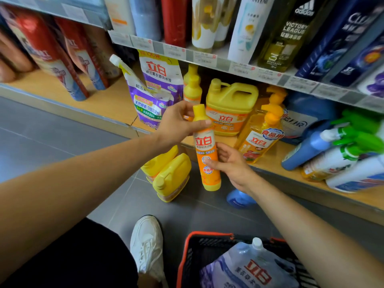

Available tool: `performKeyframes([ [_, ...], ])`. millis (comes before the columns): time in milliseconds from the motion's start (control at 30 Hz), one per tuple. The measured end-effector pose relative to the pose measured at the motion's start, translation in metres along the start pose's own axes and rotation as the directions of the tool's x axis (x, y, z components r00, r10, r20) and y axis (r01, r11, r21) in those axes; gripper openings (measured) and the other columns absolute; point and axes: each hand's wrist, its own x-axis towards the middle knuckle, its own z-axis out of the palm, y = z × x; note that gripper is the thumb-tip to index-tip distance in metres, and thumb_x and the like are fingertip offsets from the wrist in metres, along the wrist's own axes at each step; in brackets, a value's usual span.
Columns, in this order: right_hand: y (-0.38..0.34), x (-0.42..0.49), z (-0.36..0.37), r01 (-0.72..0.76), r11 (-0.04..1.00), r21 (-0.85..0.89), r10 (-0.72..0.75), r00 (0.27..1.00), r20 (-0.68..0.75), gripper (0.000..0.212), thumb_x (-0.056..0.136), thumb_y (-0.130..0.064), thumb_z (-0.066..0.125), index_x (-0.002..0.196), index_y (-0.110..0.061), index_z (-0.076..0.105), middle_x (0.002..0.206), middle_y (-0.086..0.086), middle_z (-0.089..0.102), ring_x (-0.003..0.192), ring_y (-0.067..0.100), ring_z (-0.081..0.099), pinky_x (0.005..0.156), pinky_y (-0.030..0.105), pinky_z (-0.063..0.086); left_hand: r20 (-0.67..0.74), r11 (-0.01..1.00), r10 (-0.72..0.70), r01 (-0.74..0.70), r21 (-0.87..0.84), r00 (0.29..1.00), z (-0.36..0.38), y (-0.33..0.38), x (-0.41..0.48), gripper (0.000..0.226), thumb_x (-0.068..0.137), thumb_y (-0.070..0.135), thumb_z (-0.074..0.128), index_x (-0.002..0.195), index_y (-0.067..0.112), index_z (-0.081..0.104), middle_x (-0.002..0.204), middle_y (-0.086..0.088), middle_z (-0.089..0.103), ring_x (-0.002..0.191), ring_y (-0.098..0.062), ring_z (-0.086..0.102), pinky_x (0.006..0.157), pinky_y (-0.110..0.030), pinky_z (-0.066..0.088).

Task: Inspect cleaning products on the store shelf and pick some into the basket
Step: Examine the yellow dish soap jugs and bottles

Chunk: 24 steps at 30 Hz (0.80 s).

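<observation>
your left hand point(176, 124) is wrapped round the neck of the tall, slim yellow-and-orange plastic detergent bottle point(206, 150), with the thumb laid across its front just under the yellow cap. your right hand point(231, 163) grasps the same bottle lower down, thumb pressed on the orange label and the other fingers curled behind it. the bottle is nearly upright in the air between the two grips, in front of the light wooden shelf point(108, 100). its base hangs below your right fingers.

just beyond your left knuckles stand the purple-and-white soft refill pouches point(153, 96). past your left thumb, behind the held bottle, sits a squat yellow plastic jug with a handle point(230, 107). just beyond your right fingertips leans a clear orange pump bottle point(259, 140). below your left wrist, two yellow plastic jugs point(170, 175) lie on the grey tiled floor point(62, 132).

well below your right forearm, the black mesh basket with an orange rim point(184, 258) holds a pale blue soft pouch with a white cap point(249, 267). your white shoe point(147, 246) is beside the basket.
</observation>
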Motion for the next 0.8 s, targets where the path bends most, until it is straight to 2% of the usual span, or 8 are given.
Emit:
performKeyframes([
  [100,-0.001,0.007,0.007,0.081,0.997,-0.002,-0.081,0.996,-0.030,0.055,0.070,-0.023,0.085,0.120,-0.031,0.063,0.119,-0.006,0.072,0.112,0.012,0.067,0.088,0.027,0.057,0.084,0.995,-0.086,0.081,0.059,0.993,-0.009,-0.003,0.002,0.056,0.079,0.029,0.085,0.127,0.014,0.060,0.116,-0.002,0.071,0.106,-0.017,0.071,0.081,-0.030,0.062],
  [200,0.000,0.017,0.015,0.102,0.995,-0.012,-0.103,0.993,-0.061,0.063,0.069,-0.030,0.085,0.126,-0.026,0.061,0.123,-0.002,0.070,0.114,0.014,0.066,0.093,0.033,0.056,0.208,0.984,-0.154,0.130,0.121,0.966,-0.012,-0.013,0.002,0.053,0.081,0.025,0.083,0.128,0.017,0.059,0.119,-0.001,0.072,0.108,-0.018,0.071,0.089,-0.039,0.061],
  [333,0.002,0.036,0.018,0.114,0.986,-0.119,-0.119,0.992,-0.031,0.060,0.070,-0.036,0.083,0.124,-0.030,0.057,0.123,-0.009,0.067,0.114,0.008,0.064,0.095,0.026,0.054,0.135,0.986,-0.088,0.067,0.155,0.987,-0.018,-0.016,0.007,0.055,0.081,0.021,0.083,0.129,0.014,0.058,0.119,-0.003,0.071,0.108,-0.019,0.071,0.089,-0.043,0.061],
  [467,0.010,0.060,-0.001,0.077,0.901,-0.427,-0.101,0.994,-0.035,0.068,0.072,-0.043,0.084,0.133,-0.025,0.057,0.133,-0.003,0.060,0.125,0.017,0.055,0.099,0.030,0.046,-0.031,0.983,-0.039,0.044,0.181,0.999,-0.025,-0.018,0.018,0.060,0.080,0.021,0.084,0.132,0.011,0.056,0.124,-0.005,0.069,0.113,-0.022,0.068,0.095,-0.050,0.058],
  [533,0.018,0.072,-0.015,0.035,0.774,-0.633,-0.085,0.995,-0.048,0.074,0.080,-0.050,0.078,0.143,-0.023,0.051,0.149,0.001,0.049,0.140,0.021,0.042,0.110,0.032,0.036,-0.120,0.979,0.017,0.008,0.205,0.993,-0.026,-0.018,0.025,0.059,0.080,0.024,0.085,0.131,0.013,0.056,0.125,-0.003,0.068,0.114,-0.020,0.067,0.095,-0.046,0.058],
  [633,0.032,0.082,-0.025,-0.042,0.421,-0.906,0.058,0.998,-0.019,0.081,0.086,-0.066,0.061,0.154,-0.038,0.028,0.165,-0.004,0.019,0.153,0.026,0.014,0.120,0.045,0.019,-0.197,0.967,0.102,-0.050,0.250,0.975,-0.028,-0.019,0.035,0.057,0.079,0.025,0.086,0.126,0.021,0.055,0.124,0.004,0.066,0.114,-0.015,0.065,0.093,-0.040,0.058],
  [733,0.046,0.088,-0.022,-0.026,0.184,-0.983,0.129,0.992,-0.002,0.082,0.087,-0.068,0.054,0.156,-0.040,0.019,0.168,-0.003,0.008,0.153,0.032,0.005,0.121,0.051,0.019,-0.205,0.948,0.142,-0.073,0.311,0.968,-0.029,-0.027,0.045,0.059,0.079,0.022,0.087,0.127,0.020,0.054,0.127,0.000,0.064,0.117,-0.019,0.063,0.096,-0.045,0.057],
  [800,0.050,0.089,-0.020,-0.025,0.110,-0.994,0.121,0.993,-0.011,0.082,0.088,-0.066,0.054,0.156,-0.039,0.017,0.168,-0.002,0.004,0.154,0.033,0.002,0.121,0.053,0.018,-0.205,0.930,0.152,-0.070,0.360,0.967,-0.028,-0.034,0.049,0.061,0.079,0.022,0.086,0.131,0.017,0.053,0.127,0.003,0.063,0.117,-0.017,0.061,0.096,-0.043,0.056],
])
